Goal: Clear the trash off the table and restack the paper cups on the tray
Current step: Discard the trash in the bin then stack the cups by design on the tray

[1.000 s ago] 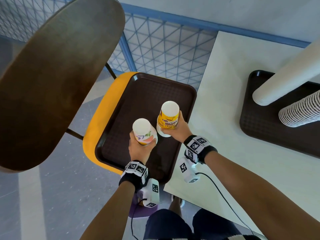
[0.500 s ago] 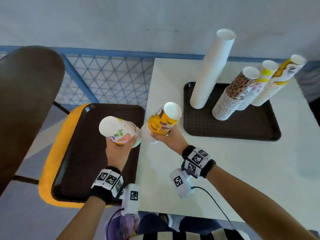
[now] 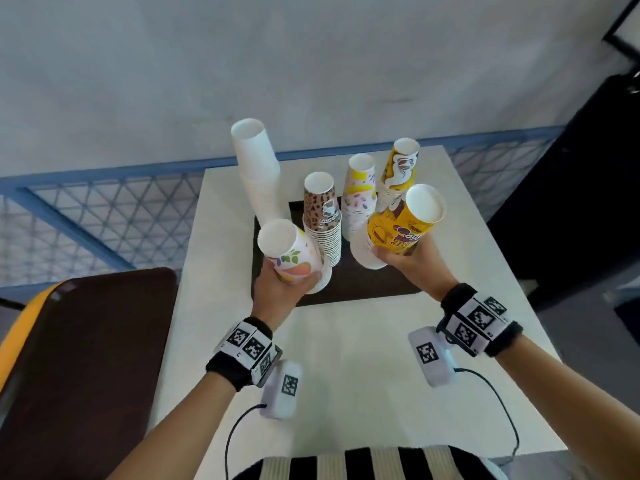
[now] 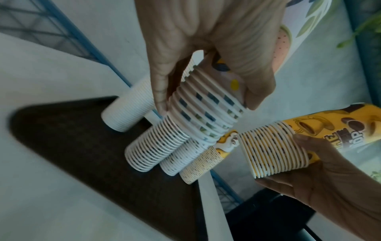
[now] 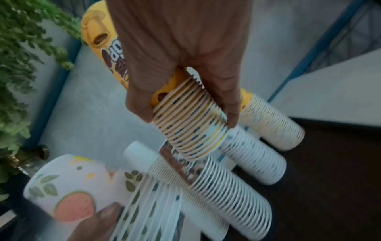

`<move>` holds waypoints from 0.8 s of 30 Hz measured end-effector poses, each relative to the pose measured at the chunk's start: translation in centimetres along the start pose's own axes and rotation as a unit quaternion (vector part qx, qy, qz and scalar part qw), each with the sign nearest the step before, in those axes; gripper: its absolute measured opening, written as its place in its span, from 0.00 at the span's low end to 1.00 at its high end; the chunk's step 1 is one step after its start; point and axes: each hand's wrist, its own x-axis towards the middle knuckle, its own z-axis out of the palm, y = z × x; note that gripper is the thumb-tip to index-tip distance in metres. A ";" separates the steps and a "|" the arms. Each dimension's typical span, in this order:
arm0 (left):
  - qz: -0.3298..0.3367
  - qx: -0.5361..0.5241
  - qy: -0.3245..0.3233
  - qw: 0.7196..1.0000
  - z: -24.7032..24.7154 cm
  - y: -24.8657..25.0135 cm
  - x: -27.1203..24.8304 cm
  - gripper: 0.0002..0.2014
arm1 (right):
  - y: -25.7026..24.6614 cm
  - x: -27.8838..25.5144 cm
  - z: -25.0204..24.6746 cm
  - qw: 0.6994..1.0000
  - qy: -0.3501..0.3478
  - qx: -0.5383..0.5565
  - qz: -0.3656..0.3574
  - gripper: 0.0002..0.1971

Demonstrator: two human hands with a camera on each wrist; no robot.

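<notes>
The left hand (image 3: 280, 289) grasps a fruit-print cup stack (image 3: 294, 256) and the right hand (image 3: 412, 259) a yellow cup stack (image 3: 401, 226), both tilted above the brown tray (image 3: 346, 285) at frame centre. Best to level each stack, then lower it rims-down onto bare tray. The tray on the bench (image 3: 346, 358) holds four standing stacks: white (image 3: 258, 168), leopard-print (image 3: 320, 206), pastel, yellow.

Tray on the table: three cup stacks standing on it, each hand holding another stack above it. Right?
Not quite: four stacks stand on the tray, as the head view shows: plain white, leopard print, pastel and yellow. The rest holds: the left hand grips a fruit-print stack and the right hand a yellow stack above it.
</notes>
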 end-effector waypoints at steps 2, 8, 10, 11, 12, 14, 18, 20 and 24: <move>0.005 0.003 -0.015 1.000 3.3 1.3 0.4 0.40 | 0.6 1.3 -3.6 1.000 0.022 -0.009 0.007 0.36; 0.008 -0.021 -0.013 1.000 9.8 4.3 1.2 0.38 | -1.7 7.6 -10.8 0.996 0.078 -0.006 -0.042 0.36; 0.019 -0.025 0.001 0.999 10.8 5.5 1.8 0.35 | -3.5 10.5 -11.9 0.995 0.083 -0.026 -0.050 0.37; 0.026 -0.022 0.010 0.999 11.2 6.4 2.2 0.34 | -4.3 11.9 -12.2 0.995 0.084 -0.035 -0.046 0.39; 0.034 -0.020 0.019 0.999 11.6 7.2 2.8 0.34 | -5.1 13.0 -12.4 0.995 0.083 -0.037 -0.044 0.40; 0.051 -0.013 0.035 0.998 12.3 9.1 4.2 0.34 | -6.3 15.0 -12.3 0.995 0.084 -0.039 -0.044 0.39; 0.068 0.005 0.073 0.995 13.2 12.5 7.3 0.34 | -7.0 17.8 -11.6 0.994 0.072 -0.077 -0.019 0.39; 0.070 0.015 0.097 0.993 13.4 13.9 8.7 0.33 | -6.8 18.6 -11.2 0.994 0.061 -0.095 -0.007 0.39; 0.068 0.030 0.132 0.989 13.9 15.6 11.2 0.34 | -6.3 19.8 -10.5 0.992 0.051 -0.119 0.009 0.38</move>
